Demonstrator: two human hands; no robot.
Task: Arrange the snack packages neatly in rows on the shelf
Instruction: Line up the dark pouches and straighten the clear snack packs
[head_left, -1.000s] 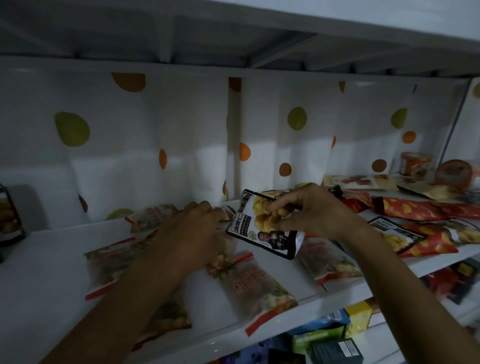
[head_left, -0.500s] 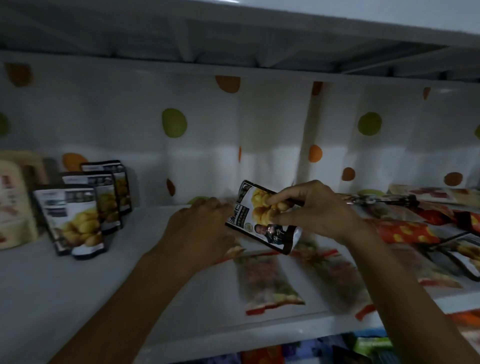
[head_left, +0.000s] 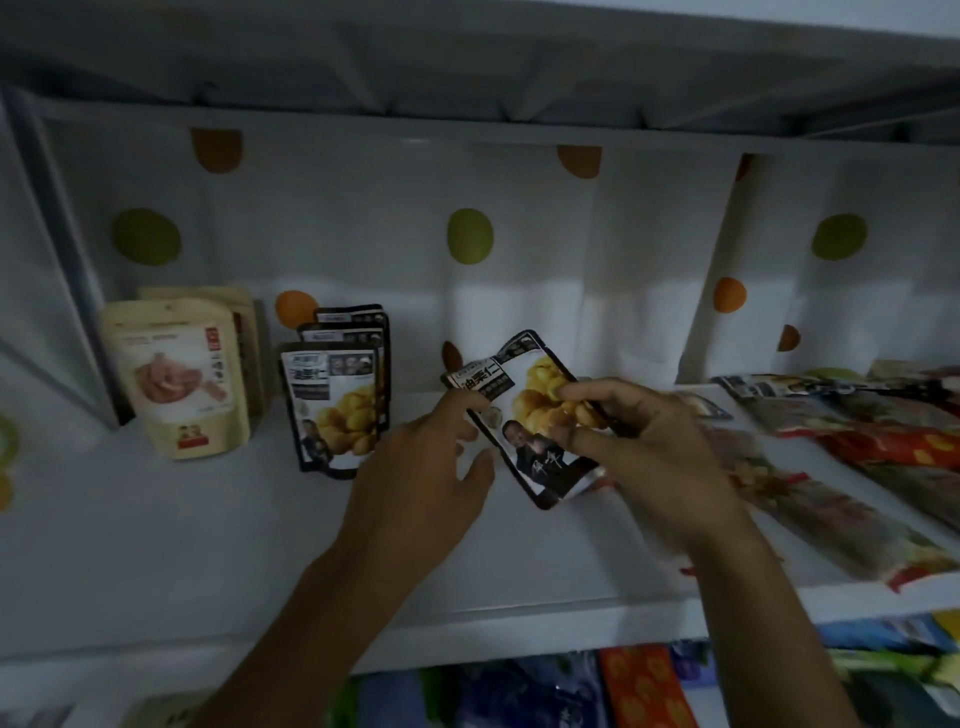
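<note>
Far left on the shelf (head_left: 156, 545): beige pouches (head_left: 176, 379) upright, faces out. Just beside, black chestnut pouches (head_left: 332, 405) filed one behind another — probably the row to join. Left hand (head_left: 415, 478): fingers loose and spread, index tip touching the held pouch (head_left: 524, 436) at its corner, likely to steady it. Right hand (head_left: 649, 447): fingers and thumb pinched on that pouch — holds it tilted, seemingly off the shelf. Rightward, loose packets (head_left: 857, 467) flat, unsorted.
</note>
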